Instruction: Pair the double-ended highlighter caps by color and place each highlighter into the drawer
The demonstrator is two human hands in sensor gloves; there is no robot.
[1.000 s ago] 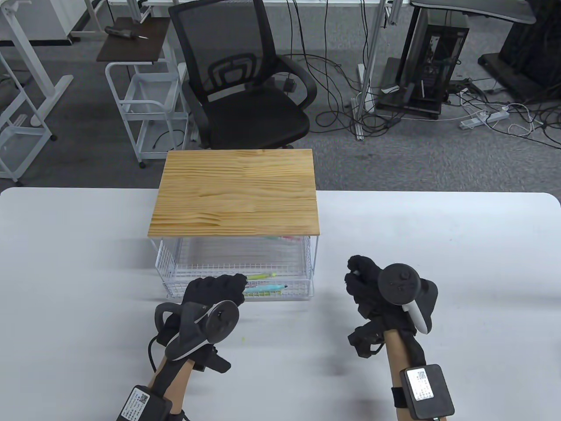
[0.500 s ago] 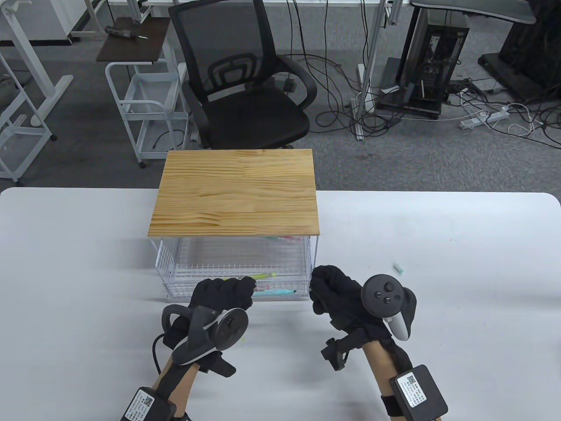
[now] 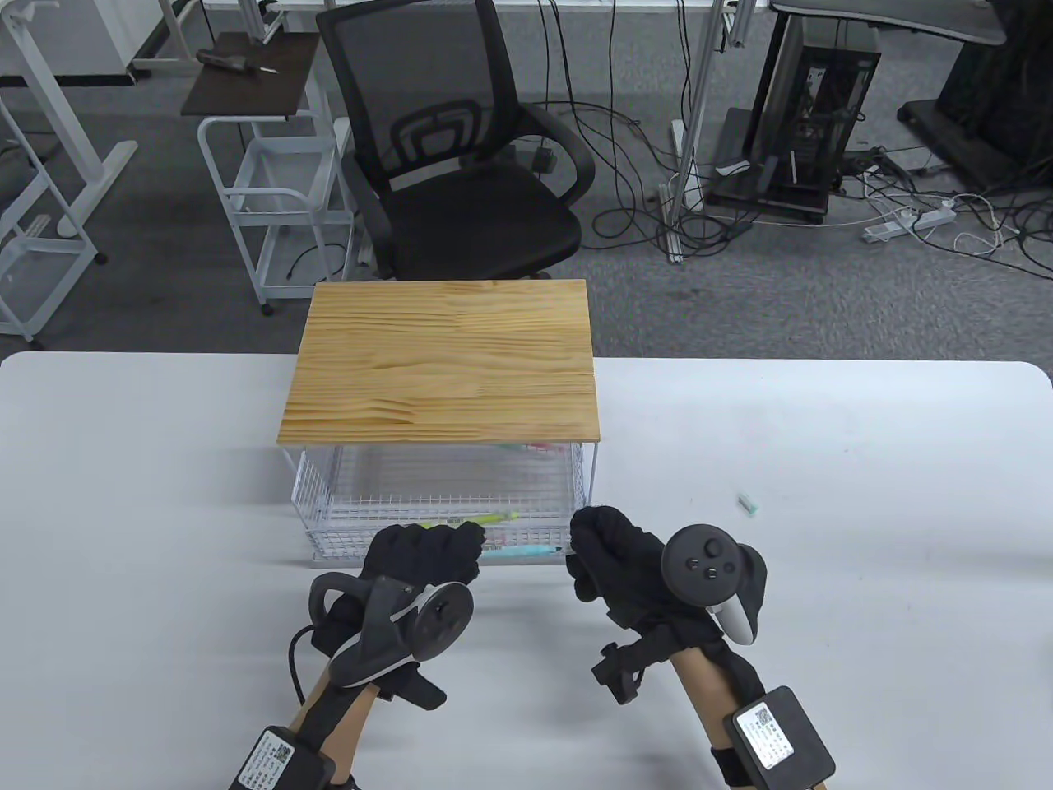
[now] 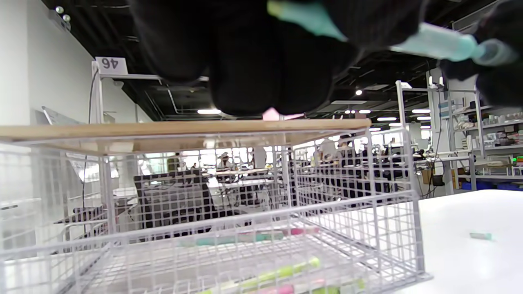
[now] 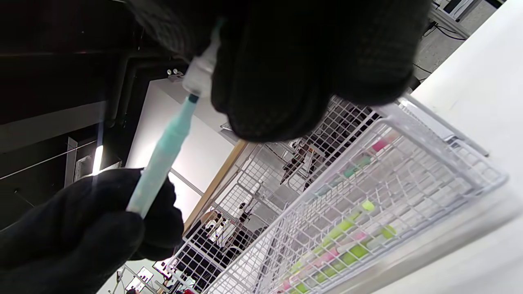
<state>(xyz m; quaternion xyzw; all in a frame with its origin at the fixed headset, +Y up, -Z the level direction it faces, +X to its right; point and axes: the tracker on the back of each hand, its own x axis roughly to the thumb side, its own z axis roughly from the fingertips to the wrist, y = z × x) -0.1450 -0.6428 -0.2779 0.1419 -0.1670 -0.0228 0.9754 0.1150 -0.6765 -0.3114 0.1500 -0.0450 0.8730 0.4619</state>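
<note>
My left hand [image 3: 456, 550] grips a teal highlighter [image 3: 526, 550] and holds it level just above the drawer's front. My right hand [image 3: 582, 561] pinches a pale cap [image 5: 199, 76] against the highlighter's right tip. The right wrist view shows the teal barrel [image 5: 163, 153] running from my left hand [image 5: 81, 228] up to that cap. The left wrist view has the highlighter [image 4: 437, 41] at its top edge. The white wire drawer [image 3: 329, 539] is pulled out under a wood-topped wire frame [image 3: 444, 370] and holds several highlighters, among them a yellow-green one [image 3: 491, 519].
A small teal cap [image 3: 747, 504] lies loose on the white table to the right of the drawer, also seen in the left wrist view [image 4: 481, 235]. A black office chair [image 3: 461, 164] stands behind the table.
My right hand moved left from the table's right side to the highlighter's tip, uncovering the loose teal cap. My left hand shifted slightly right with the highlighter.
</note>
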